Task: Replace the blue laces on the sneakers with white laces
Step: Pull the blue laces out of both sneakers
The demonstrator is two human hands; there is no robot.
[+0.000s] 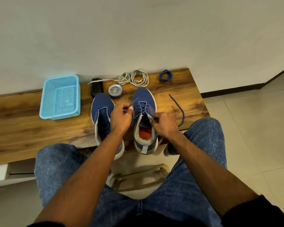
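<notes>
Right sneaker point(144, 122), heel over the bench edge point(39, 154), is being unlaced: blue lace point(143, 108) is pinched by left hand point(120, 119); the collar is gripped by right hand point(165, 126). A hard tug could tip it off. White laces point(133, 77) are coiled behind, bare wood beside them.

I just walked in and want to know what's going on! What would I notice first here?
First you'd see two hands at the middle of the wooden bench: the left hand and right hand pulling the blue lace out of the right sneaker. The left sneaker beside it already has none. Behind them lie white laces, and a light blue basket sits to the left.
</notes>
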